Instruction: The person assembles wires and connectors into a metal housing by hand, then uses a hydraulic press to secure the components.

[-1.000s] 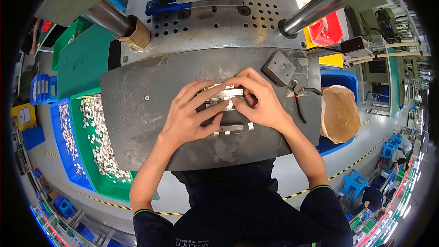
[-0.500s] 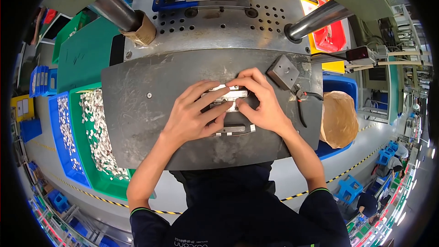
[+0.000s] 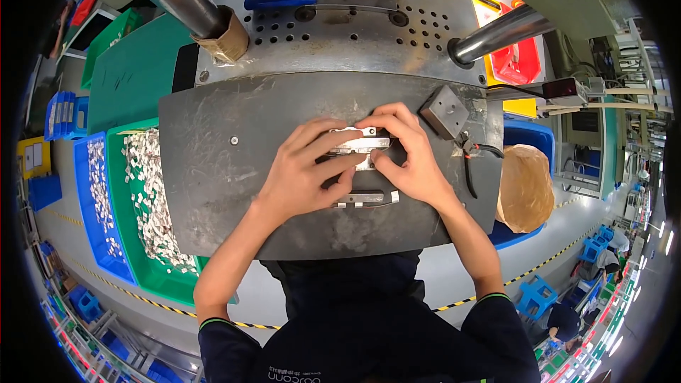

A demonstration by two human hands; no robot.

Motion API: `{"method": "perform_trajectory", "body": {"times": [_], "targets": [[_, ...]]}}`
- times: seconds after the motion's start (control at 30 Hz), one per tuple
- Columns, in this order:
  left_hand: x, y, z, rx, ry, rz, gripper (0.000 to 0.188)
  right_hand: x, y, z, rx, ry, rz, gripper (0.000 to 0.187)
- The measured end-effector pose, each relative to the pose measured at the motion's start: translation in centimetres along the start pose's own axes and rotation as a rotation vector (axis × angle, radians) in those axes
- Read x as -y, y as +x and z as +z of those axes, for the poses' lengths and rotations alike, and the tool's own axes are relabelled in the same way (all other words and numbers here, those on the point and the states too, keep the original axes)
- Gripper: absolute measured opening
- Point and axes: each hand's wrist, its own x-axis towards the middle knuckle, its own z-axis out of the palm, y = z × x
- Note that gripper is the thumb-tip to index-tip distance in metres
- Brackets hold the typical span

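Observation:
A small silvery metal fixture (image 3: 369, 143) with bar-like parts sits on the dark work plate (image 3: 220, 191), partly hidden under my fingers. My left hand (image 3: 298, 174) lies over its left side, fingers stretched and spread, their tips touching it. At the right end my right hand (image 3: 417, 170) has its forefinger on the far edge and its thumb on the near part, gripping the fixture between them. Just nearer to me, a narrow dark grey bar (image 3: 365, 197) lies on the plate with small white pieces along it. Whatever tiny part may be under my fingertips is hidden.
Right of my hands are a grey metal block (image 3: 445, 112) and cutting pliers (image 3: 469, 159). A green bin (image 3: 152, 206) and a blue bin (image 3: 103, 206) hold small white pieces at left. A paper-lined blue tub (image 3: 526, 188) stands at right. Steel press columns (image 3: 500, 35) rise beyond.
The whole view has shifted slightly. Both hands stay on the fixture in nearly the same pose, with only small finger movements.

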Motion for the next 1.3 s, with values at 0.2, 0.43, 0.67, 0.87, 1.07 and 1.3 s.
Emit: {"method": "perform_trajectory", "body": {"times": [0.2, 0.43, 0.67, 0.87, 1.07, 1.3], "targets": [[0.8, 0.2, -0.8, 0.001, -0.374, -0.349, 0.039, -0.4, -0.1, 0.1, -0.016, 0.018, -0.010, 0.048], [0.6, 1.1, -1.5, 0.090, -0.325, -0.351, 0.043, 0.0, 0.3, -0.1, -0.024, 0.006, -0.014, 0.046], [0.8, 1.3, -2.2, 0.101, -0.429, -0.380, 0.029, 0.5, 0.6, -0.9, 0.022, 0.137, -0.018, 0.017], [0.0, 2.4, -2.7, 0.200, -0.210, -0.351, 0.020, 1.9, 1.1, 0.0, 0.017, -0.242, -0.123, 0.017], [-0.4, 2.2, -1.5, 0.054, -0.078, -0.228, 0.019, 1.3, 0.5, 1.3, -0.093, -0.240, -0.208, 0.010], [0.4, 3.4, -2.3, 0.090, -0.165, -0.488, 0.020, 1.5, 0.2, -0.3, -0.128, 0.068, -0.077, 0.057]]}}
